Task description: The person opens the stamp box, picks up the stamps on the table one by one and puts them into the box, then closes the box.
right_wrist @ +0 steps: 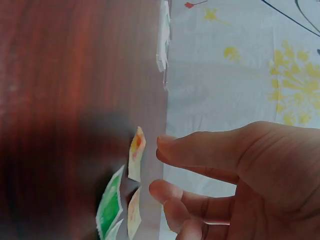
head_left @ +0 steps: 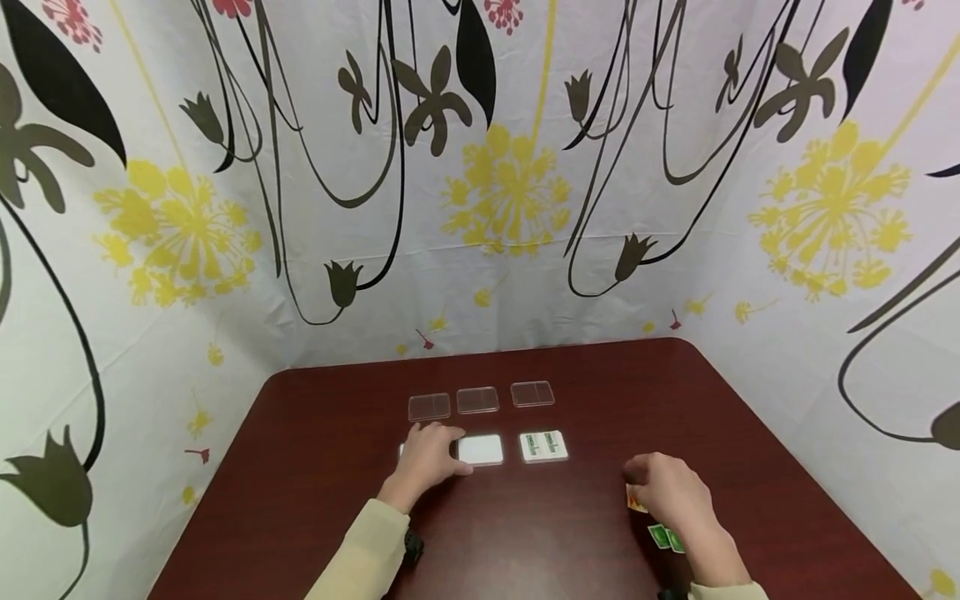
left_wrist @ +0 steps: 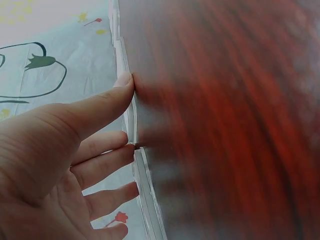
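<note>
My left hand (head_left: 427,457) reaches over the row of flat clear cases, its thumb and fingertips at the left end of a white-filled case (head_left: 482,450). Another case at the far left is mostly hidden under that hand. In the left wrist view the thumb touches the case edge (left_wrist: 129,112), the fingers loosely extended. My right hand (head_left: 671,492) hovers beside small stamps, its fingers bent and apart with nothing between them. Closest to its fingertips is an orange-yellow stamp (right_wrist: 136,155). A paler stamp (right_wrist: 134,215) and green stamps (head_left: 660,536) lie nearby.
A case with green-printed pieces (head_left: 543,447) lies right of the white one. Behind stand three clear, flat lids or trays (head_left: 477,400) in a row. The dark red table (head_left: 525,533) meets a flower-patterned curtain (head_left: 510,308) at back and sides.
</note>
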Tool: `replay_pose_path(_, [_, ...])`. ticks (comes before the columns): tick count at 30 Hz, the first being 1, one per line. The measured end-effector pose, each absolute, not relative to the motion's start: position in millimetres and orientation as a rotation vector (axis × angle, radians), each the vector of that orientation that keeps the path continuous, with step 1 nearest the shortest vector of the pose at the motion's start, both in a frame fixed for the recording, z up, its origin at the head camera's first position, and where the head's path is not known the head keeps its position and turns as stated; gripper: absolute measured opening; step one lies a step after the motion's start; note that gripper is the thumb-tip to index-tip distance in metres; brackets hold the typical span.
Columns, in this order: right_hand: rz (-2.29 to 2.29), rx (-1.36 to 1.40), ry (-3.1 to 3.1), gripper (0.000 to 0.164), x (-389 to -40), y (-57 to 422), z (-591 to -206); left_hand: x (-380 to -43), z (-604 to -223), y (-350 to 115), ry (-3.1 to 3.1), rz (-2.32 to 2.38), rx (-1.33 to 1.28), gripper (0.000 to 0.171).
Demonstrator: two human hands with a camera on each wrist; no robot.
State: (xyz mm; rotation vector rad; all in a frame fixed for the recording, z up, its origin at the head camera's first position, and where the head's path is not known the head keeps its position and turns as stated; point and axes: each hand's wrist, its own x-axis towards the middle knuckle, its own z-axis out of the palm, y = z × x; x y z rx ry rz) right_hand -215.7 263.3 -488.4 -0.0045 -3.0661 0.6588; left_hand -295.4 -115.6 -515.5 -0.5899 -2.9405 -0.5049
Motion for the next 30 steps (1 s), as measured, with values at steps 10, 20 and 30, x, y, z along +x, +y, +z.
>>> replay_pose_path(10, [0.580, -0.050, -3.026, 0.031, -209.8, 260.5, -497.8, -296.7, -516.0, -116.0, -2.959, -0.512, -0.587, 0.059])
replay_pose_path(20, [0.595, -0.032, -2.988, 0.023, -213.0, 257.3, -499.0, -299.7, -511.5, -121.4, -2.999, -0.530, -0.602, 0.060])
replay_pose_path(30, [0.713, 0.079, -2.910, 0.023, -215.1, 256.0, -504.7, -298.9, -512.6, -122.7, -3.007, -0.535, -0.606, 0.060])
